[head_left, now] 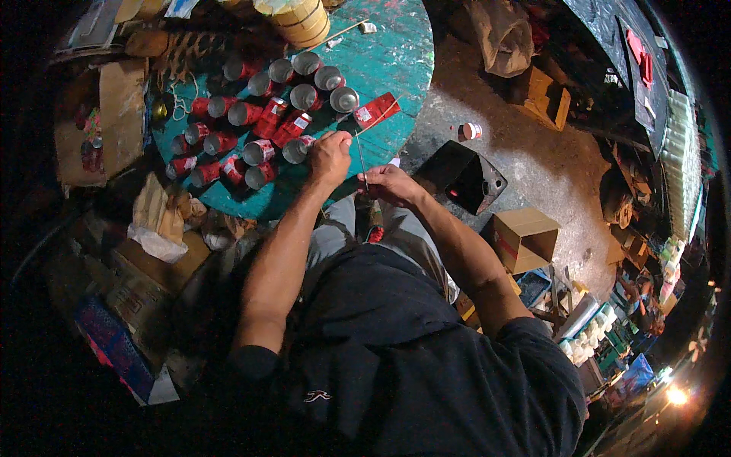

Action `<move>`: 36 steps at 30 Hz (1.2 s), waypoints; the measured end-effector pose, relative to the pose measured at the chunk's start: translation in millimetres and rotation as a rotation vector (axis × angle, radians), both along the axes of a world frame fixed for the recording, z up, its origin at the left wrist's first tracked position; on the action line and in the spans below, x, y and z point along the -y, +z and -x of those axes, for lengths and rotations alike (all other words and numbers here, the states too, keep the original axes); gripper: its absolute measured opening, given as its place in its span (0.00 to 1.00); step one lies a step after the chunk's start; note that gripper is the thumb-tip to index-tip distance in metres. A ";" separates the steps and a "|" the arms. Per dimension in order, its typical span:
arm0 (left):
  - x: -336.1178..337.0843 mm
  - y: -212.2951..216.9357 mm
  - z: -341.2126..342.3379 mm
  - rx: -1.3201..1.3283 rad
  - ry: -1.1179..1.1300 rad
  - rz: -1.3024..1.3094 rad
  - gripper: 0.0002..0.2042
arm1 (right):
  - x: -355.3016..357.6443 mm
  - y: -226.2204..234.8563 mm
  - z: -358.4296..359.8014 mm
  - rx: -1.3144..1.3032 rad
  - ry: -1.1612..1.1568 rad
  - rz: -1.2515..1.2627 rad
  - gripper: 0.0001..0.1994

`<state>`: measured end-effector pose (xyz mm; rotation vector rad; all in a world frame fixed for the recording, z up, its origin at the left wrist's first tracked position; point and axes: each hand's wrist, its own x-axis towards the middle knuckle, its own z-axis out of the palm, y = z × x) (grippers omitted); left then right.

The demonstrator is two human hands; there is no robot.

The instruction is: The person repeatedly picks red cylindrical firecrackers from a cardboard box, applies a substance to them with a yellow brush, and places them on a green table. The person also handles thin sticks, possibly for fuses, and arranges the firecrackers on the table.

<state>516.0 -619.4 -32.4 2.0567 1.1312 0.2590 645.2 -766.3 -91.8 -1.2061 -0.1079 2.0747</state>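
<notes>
At the near right edge of the round green table (403,46), my right hand (392,185) pinches the lower end of a thin grey metal rod (362,156). The rod points up and away from me. My left hand (331,156) is closed just left of the rod's upper end; what its fingers hold is hidden. Beyond the hands lies a flat red piece of can metal (377,110), with a thin light stick (384,113) across it. Several red cans (344,100) with open silver insides stand or lie to the left of it, some close to my left hand.
A wooden basket (302,23) stands at the table's far edge. On the floor to the right are a black angular box (472,186), an open cardboard box (525,240) and a small red-and-white can (470,131). Cardboard and paper bags (158,209) crowd the left.
</notes>
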 end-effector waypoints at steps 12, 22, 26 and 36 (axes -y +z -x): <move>81.2 -11.7 75.0 0.282 0.519 0.688 0.11 | 43.2 3.6 68.6 -0.015 0.098 -0.054 0.13; 87.6 -25.7 97.6 0.222 0.496 0.756 0.10 | 52.0 -12.9 108.4 0.029 0.009 -0.101 0.16; 85.7 -38.9 110.8 0.226 0.440 0.691 0.09 | 52.6 -16.4 121.4 0.081 -0.010 -0.112 0.17; 82.7 -45.7 118.6 0.211 0.337 0.544 0.10 | 49.9 -11.6 122.9 0.092 0.015 -0.145 0.13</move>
